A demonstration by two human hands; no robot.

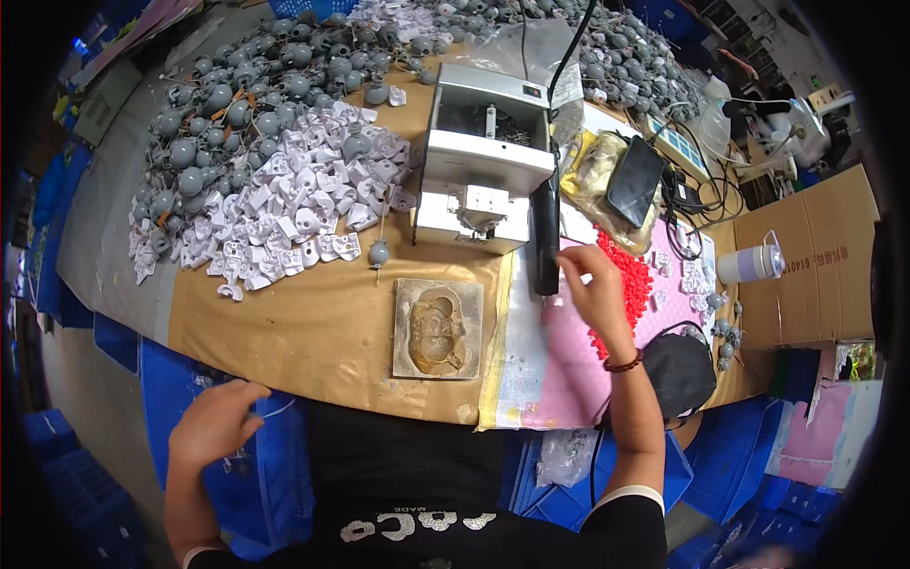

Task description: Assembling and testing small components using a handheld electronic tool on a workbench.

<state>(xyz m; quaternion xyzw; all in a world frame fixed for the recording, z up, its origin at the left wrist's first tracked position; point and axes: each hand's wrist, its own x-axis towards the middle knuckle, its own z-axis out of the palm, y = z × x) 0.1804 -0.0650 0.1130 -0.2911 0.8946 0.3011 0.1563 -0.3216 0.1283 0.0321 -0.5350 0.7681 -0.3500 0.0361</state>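
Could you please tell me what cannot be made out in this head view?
- Left hand: fingers curl toward the blue crate; anything they hold is hidden.
- Right hand: fingertips motion-blurred beside the black tool.
- Red pieces: too small to identify.

Your right hand (595,289) reaches the black screwdriver (544,237), red caps (627,275) just beside; your left hand (214,422) hangs over a blue crate (190,379).

A brown-papered workbench (313,332) is seen; at its middle a white machine (485,156) is set, with grey and white parts (275,152) heaped left of it, a mould block (438,328) below, red beads (627,275) to its lower right
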